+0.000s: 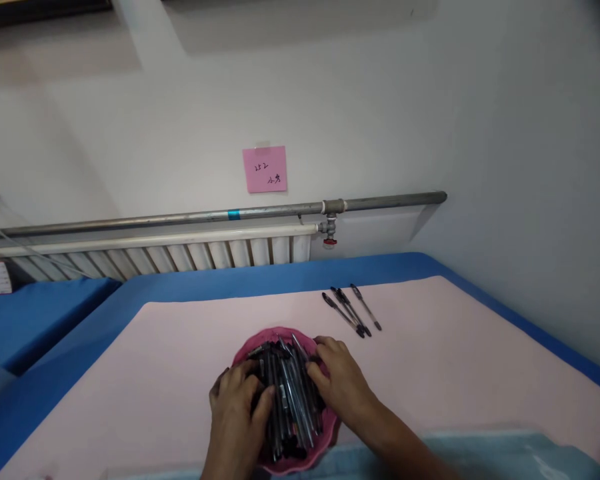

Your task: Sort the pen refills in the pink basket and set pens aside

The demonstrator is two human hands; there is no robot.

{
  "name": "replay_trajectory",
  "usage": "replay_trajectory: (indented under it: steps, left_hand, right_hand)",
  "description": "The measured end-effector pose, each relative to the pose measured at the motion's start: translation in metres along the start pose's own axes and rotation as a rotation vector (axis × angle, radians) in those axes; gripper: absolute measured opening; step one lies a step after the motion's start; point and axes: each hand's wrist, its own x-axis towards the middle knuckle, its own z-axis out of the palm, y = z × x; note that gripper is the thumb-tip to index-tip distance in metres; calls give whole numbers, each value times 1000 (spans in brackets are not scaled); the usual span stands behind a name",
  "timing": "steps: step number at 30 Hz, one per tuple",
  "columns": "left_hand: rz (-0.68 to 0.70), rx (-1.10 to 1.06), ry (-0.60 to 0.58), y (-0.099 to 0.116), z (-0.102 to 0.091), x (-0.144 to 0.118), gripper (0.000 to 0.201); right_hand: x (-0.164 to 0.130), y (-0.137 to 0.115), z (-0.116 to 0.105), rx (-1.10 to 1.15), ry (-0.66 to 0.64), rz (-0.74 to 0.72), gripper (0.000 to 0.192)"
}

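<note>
Both hands in pink bowl (260,347) of pens (290,400), low centre of pink surface (180,373): left hand (237,417) fingers curled over pile, right hand (343,383) fingers spread on it; grip unclear. 3 pens (353,310) lie at 1 o'clock

White wall (430,100), pink note (265,169), grey pipe (180,217), radiator (180,257) below.

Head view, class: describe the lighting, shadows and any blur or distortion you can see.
Head view: soft, even light; faint shadows under the wall pipe and beside the loose pens; no harsh glare. Corners darken and smear, most at the right edge; the table edges splay outward. Both hands, left hand and right hand, look sharp on the pink bowl.
</note>
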Motion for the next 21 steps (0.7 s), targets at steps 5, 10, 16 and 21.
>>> replay_trajectory:
  steps: [5,10,16,21]
  left_hand:
    - [-56,-248,-2,-3,-8,4,20]
    - [-306,-774,177,3,-25,9,21]
    - [-621,-1465,245,0,-30,18,31]
    - [-612,-1528,202,-4,-29,19,28]
  right_hand:
    - [2,2,-2,86,65,-6,11]
    - [-2,-10,-18,169,232,-173,9]
    - [-18,-26,-11,121,-20,-412,12]
    - [-22,-25,2,74,-73,-389,12]
